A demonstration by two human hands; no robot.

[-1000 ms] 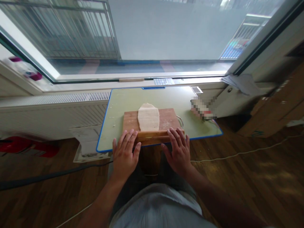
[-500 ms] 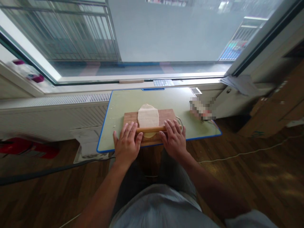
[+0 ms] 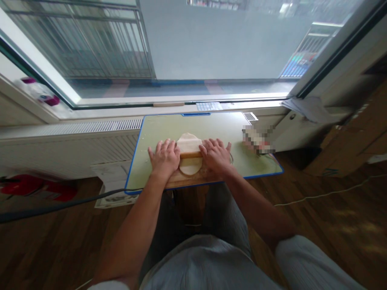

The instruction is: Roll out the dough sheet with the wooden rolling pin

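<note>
A wooden rolling pin (image 3: 191,155) lies crosswise over a flattened, pale sheet of dough (image 3: 190,166). My left hand (image 3: 165,159) rests palm down over the pin's left end, fingers stretched forward and not wrapped around it. Over the other end, my right hand (image 3: 217,155) presses in the same way, with its fingers spread. Both ends of the pin are hidden under the hands. Beneath the dough is a wooden board (image 3: 183,180), mostly covered by hands and dough. A metal ring handle (image 3: 231,158) shows beside my right hand.
The board sits on a pale green, blue-edged tabletop (image 3: 157,125) below a window. A pixelated item (image 3: 256,140) lies at its right. A radiator (image 3: 105,128) runs along the wall, a red fire extinguisher (image 3: 36,187) is at left, and a cardboard box (image 3: 341,141) stands at right.
Both hands have pushed the rolling pin forward, away from my body, across the dough. More of the dough's near part shows behind the pin, and less beyond it.
</note>
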